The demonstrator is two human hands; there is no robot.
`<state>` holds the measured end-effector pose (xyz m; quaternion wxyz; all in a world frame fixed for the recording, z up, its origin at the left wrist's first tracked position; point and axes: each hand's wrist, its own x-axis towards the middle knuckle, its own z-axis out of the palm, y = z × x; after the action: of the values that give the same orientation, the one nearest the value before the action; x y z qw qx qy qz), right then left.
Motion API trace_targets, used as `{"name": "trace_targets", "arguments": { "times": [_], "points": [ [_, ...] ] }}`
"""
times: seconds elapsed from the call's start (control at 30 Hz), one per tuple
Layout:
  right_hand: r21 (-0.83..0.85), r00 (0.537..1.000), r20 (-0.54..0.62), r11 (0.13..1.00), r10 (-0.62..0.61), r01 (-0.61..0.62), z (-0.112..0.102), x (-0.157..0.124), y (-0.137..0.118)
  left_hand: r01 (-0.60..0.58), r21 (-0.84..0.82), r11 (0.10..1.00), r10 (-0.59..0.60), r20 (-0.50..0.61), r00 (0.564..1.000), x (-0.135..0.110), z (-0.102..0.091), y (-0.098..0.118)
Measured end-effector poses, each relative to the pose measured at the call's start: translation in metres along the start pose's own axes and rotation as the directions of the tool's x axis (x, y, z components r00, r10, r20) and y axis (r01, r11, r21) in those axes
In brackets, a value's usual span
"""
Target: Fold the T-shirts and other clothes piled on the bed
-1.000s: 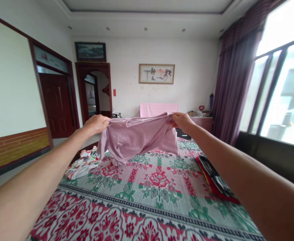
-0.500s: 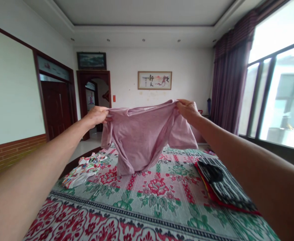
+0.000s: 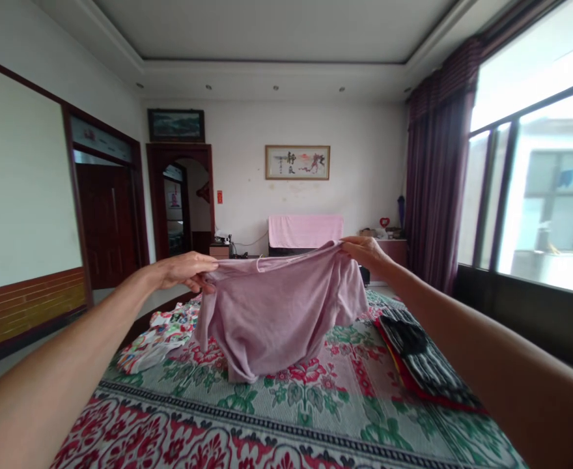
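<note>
A dusty-pink T-shirt (image 3: 277, 306) hangs stretched between my two hands, its lower part reaching down to the flowered bedspread (image 3: 306, 397). My left hand (image 3: 189, 268) is closed on one shoulder, thumb below and fingers above. At the opposite shoulder, my right hand (image 3: 367, 253) pinches the cloth; its fingertips are partly hidden. The shirt's body sags in loose folds, and a sleeve droops beneath my right hand.
Left on the bed lies a crumpled white garment with a colourful print (image 3: 157, 339). On the right is a stack of folded clothes (image 3: 420, 352), black-and-grey striped on top with red beneath. Behind the bed, a pink cloth (image 3: 306, 231) covers something by the wall.
Both hands have come down with the T-shirt, so its hem now sits lower over the bedspread. The pink cloth by the far wall has come into sight above it.
</note>
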<state>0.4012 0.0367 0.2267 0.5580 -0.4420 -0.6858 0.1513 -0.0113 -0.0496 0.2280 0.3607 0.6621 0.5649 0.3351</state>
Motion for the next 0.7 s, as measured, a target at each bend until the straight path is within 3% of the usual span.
{"name": "trace_targets", "arguments": {
  "times": [0.23,0.37,0.5,0.6,0.7],
  "points": [
    [0.028,0.979,0.155,0.990,0.135,-0.141,0.002,-0.022,0.018,0.029,-0.006,1.000,-0.029,-0.034,0.999,0.001,0.012,-0.030],
    [-0.016,0.906,0.392,0.986,0.156,-0.163,0.001,-0.033,0.009,-0.016,0.094,0.995,0.023,-0.075,0.997,0.008,0.016,-0.039],
    [-0.255,0.755,0.635,0.967,0.165,0.003,0.016,-0.038,-0.013,-0.091,0.197,0.976,0.119,-0.136,0.984,0.016,0.034,-0.025],
    [-0.448,0.710,0.681,0.868,0.176,0.215,0.044,-0.045,-0.031,-0.174,0.306,0.936,0.222,-0.128,0.967,0.023,0.055,-0.006],
    [-0.508,0.656,0.733,0.787,0.181,0.351,0.075,-0.058,-0.040,-0.299,0.464,0.834,0.391,-0.114,0.913,0.031,0.072,0.010]
  ]
}}
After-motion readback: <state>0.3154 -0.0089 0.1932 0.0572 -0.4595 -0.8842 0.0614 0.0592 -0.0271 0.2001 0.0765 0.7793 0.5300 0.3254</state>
